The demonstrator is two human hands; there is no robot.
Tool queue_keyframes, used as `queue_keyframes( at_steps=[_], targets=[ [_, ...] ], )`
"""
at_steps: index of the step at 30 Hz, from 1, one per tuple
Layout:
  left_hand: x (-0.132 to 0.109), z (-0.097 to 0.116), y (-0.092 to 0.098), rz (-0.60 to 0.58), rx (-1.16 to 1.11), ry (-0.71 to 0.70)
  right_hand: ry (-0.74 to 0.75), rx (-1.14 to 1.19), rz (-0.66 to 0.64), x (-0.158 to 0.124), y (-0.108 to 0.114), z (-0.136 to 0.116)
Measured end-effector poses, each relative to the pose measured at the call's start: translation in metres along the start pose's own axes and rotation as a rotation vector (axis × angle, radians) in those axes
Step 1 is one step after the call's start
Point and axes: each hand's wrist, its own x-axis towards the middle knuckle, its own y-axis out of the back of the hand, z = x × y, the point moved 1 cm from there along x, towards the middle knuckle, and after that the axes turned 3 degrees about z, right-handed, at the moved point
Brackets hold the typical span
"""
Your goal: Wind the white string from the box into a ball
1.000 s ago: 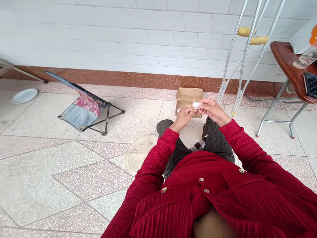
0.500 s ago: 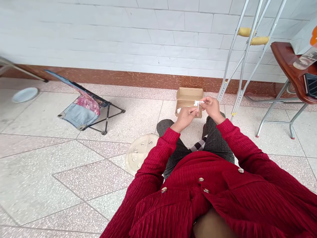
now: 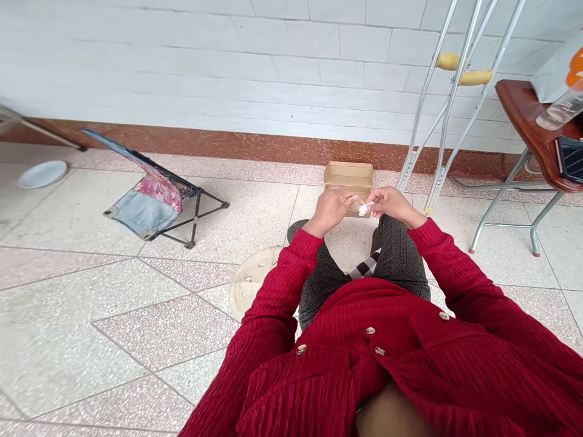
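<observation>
Both my hands are raised over my knees, fingers pinched together. My left hand (image 3: 328,209) and my right hand (image 3: 388,203) hold a small white object (image 3: 363,210) between them; a thin white strand seems to run from it toward my left fingers. What the object is I cannot make out. Just beyond my hands an open cardboard box (image 3: 348,176) lies on the floor by the wall. My red sleeves and dark trousers fill the lower part of the view.
A pale round stool seat (image 3: 248,282) shows under my left arm. A folded camp chair (image 3: 152,197) lies at left, a white plate (image 3: 43,173) farther left. Two metal crutches (image 3: 449,109) lean on the wall. A brown-topped table (image 3: 535,130) with a bottle stands at right.
My hands have dropped slightly and shifted; the white object moved from near my right fingertips to lower between both hands, and my left hand has come up to pinch by it.
</observation>
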Motion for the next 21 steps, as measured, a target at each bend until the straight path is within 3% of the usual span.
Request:
queue_keyframes(
  at_steps=[3,5,7,10,12,16,18,21],
  targets=[
    [-0.006,0.010,-0.009,-0.017,-0.033,0.001,0.107,-0.190,0.301,0.015,-0.004,0.004],
    [-0.013,0.014,-0.017,-0.027,-0.119,0.052,0.174,-0.062,0.415,0.019,-0.009,0.000],
    [-0.018,0.015,-0.023,-0.030,-0.213,0.108,0.189,0.213,0.405,0.018,-0.013,-0.007],
    [-0.020,0.007,-0.026,-0.022,-0.287,0.153,0.172,0.510,0.279,0.002,-0.014,-0.020],
    [-0.017,0.000,-0.024,-0.005,-0.277,0.178,0.159,0.519,0.142,-0.015,-0.012,-0.027],
    [-0.005,-0.007,-0.010,0.042,-0.196,0.103,0.119,0.276,-0.203,-0.039,-0.010,-0.021],
    [0.000,-0.002,-0.002,0.060,-0.102,0.017,0.109,0.142,-0.163,-0.035,-0.009,-0.008],
    [-0.001,0.011,0.000,0.058,0.031,-0.042,0.122,0.071,0.193,-0.013,-0.008,0.012]
  ],
)
